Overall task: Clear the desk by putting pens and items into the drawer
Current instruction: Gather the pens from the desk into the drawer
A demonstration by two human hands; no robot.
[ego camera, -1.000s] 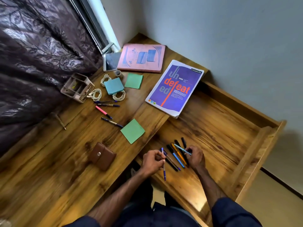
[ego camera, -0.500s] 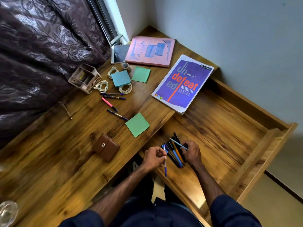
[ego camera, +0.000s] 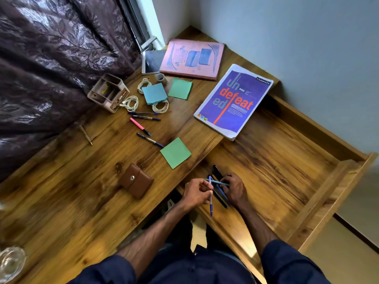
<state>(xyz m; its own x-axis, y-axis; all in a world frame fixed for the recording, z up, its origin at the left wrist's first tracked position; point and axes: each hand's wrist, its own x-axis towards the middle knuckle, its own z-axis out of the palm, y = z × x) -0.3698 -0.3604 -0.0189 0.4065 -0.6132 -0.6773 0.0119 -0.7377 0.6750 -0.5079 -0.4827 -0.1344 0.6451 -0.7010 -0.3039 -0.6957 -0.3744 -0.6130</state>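
Seen from above, both hands work in the near left corner of an open drawer (ego camera: 276,171). The left hand (ego camera: 195,192) grips a blue pen (ego camera: 210,208). The right hand (ego camera: 235,191) pinches a teal pen (ego camera: 218,183) across a bundle of pens (ego camera: 216,171) lying in the drawer. Farther left, loose pens (ego camera: 140,126) lie on the desk (ego camera: 71,201).

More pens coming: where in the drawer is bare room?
Bare: drawer floor between the purple notebook and the front rail, right of the right hand. Crowded: near-left corner, where the left hand holds a blue pen and the right hand grips the pen bundle.
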